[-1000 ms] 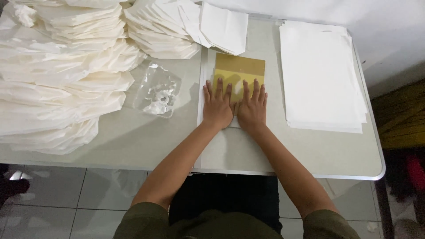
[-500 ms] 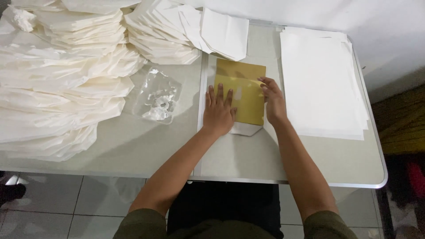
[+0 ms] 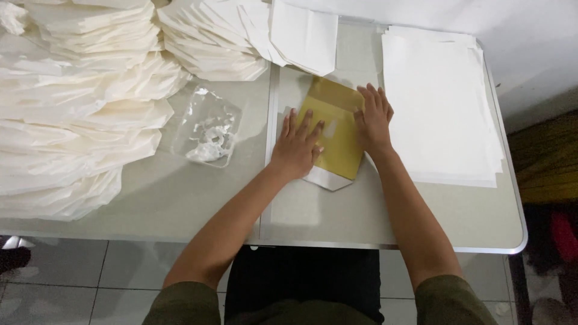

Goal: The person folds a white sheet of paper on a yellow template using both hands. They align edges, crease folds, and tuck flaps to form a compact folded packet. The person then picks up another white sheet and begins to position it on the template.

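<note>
gold paper (image 3: 335, 135) lies under both flat, open hands, left hand (image 3: 296, 147) and right hand (image 3: 373, 119) apart.

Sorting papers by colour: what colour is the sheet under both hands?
Golden yellow sheet, with a white folded tip below; head view.

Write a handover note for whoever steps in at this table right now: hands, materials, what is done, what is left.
Left hand: flat, fingers spread, pressing the gold sheet.
Right hand: flat on the sheet's right edge.
The gold sheet lies tilted on a white piece whose point shows below it.
Flat white sheets stacked at right; finished folded white pieces piled left and at the back.
Clear plastic bag lies left of the hands.
Left: this piece is still unfolded.
</note>
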